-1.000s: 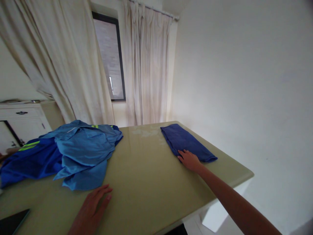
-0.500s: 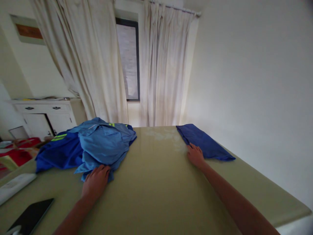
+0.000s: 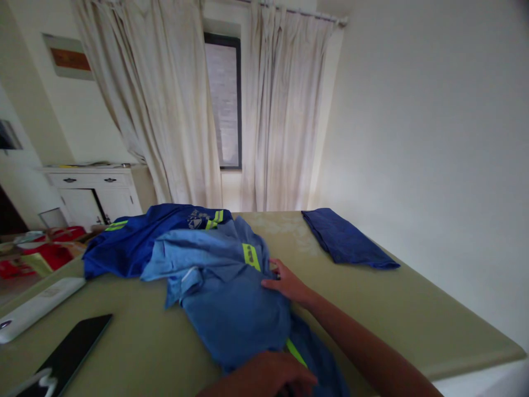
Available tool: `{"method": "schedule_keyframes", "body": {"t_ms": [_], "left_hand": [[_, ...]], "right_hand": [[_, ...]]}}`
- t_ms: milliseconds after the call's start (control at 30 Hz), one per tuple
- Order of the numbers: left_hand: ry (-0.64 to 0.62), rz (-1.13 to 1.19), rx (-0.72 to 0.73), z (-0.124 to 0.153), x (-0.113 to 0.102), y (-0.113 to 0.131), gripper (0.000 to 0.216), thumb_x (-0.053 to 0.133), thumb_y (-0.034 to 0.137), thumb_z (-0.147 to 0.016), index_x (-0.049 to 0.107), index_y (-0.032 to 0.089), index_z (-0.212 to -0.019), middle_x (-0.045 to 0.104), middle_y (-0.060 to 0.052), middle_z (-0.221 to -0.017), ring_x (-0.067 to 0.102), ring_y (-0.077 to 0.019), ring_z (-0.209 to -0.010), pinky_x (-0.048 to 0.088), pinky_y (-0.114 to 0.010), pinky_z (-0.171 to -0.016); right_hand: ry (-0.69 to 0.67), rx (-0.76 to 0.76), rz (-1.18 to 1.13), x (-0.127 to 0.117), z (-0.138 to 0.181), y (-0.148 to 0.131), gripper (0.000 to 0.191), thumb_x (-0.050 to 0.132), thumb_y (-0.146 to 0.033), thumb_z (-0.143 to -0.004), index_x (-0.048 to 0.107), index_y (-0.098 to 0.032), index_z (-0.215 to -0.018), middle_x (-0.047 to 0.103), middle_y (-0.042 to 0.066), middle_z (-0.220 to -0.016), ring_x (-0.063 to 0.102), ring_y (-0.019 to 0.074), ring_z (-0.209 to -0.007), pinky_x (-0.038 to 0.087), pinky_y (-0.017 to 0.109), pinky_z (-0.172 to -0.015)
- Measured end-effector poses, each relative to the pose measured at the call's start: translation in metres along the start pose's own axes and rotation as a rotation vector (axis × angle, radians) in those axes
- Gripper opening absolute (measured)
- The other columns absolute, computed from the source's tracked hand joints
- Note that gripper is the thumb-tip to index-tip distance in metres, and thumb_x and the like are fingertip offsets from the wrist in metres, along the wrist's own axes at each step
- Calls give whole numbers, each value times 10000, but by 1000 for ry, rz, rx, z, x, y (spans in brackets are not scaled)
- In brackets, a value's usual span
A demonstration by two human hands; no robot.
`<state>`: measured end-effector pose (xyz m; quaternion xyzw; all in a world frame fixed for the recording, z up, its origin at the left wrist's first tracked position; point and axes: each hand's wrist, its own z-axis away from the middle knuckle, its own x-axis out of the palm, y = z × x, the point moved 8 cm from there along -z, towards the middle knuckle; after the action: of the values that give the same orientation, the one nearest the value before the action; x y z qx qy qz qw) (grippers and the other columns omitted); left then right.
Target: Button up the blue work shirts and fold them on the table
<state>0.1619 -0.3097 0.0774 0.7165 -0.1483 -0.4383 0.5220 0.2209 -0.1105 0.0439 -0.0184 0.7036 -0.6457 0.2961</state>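
On the left of the table (image 3: 136, 331): a white remote (image 3: 37, 309) and a dark phone (image 3: 66, 358), both well apart from the hands. In the middle: a light blue garment (image 3: 231, 309), crumpled, long axis running from the far left toward the near edge. Lies partly over a dark blue garment (image 3: 124, 242). At its near end, the left hand (image 3: 264, 377), resting on the cloth with fingers curled; cannot tell if gripping, being cut by the lower border. On its right side, the right hand (image 3: 287, 284), open, fingers flat against the cloth edge, near a yellow stripe (image 3: 249, 256). Both hands touching the garment, so neither nearer. Further right, apart from both hands, a folded navy cloth (image 3: 347, 240).
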Motion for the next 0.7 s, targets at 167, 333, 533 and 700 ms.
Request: {"method": "schedule_keyframes", "body": {"t_ms": [167, 333, 533, 700], "left_hand": [[650, -538, -266, 54, -114, -34, 411, 631, 493, -938, 680, 317, -1306, 685, -75, -1346, 629, -289, -1231, 477, -461, -1109], [733, -798, -548, 98, -185, -88, 369, 589, 502, -908, 756, 262, -1134, 737, -101, -1180, 656, -344, -1138, 508, -511, -1004], [1090, -559, -261, 140, -196, -63, 385, 579, 615, -891, 686, 246, -918, 727, -44, -956, 685, -248, -937, 560, -369, -886], [1552, -484, -548, 242, -227, -70, 476, 543, 626, -835, 604, 202, -1041, 695, -65, -901, 687, -275, -819, 592, -402, -740]], "right_hand": [[32, -102, 111, -25, 30, 3, 625, 741, -505, -820, 647, -214, -1365, 633, 144, -1406, 580, 332, -1284, 416, 504, -1117], [-72, -102, 65, -35, 51, -8, 511, 657, -627, -886, 781, -202, -1143, 755, 97, -1140, 667, 288, -1049, 504, 424, -948], [131, -108, -149, -72, 47, 2, 482, 745, -628, -788, 798, -177, -951, 741, 46, -844, 632, 207, -787, 485, 320, -728], [537, -126, -464, -146, 61, 1, 505, 840, -577, -693, 760, -187, -1005, 729, 36, -824, 630, 187, -728, 491, 305, -674]]}}
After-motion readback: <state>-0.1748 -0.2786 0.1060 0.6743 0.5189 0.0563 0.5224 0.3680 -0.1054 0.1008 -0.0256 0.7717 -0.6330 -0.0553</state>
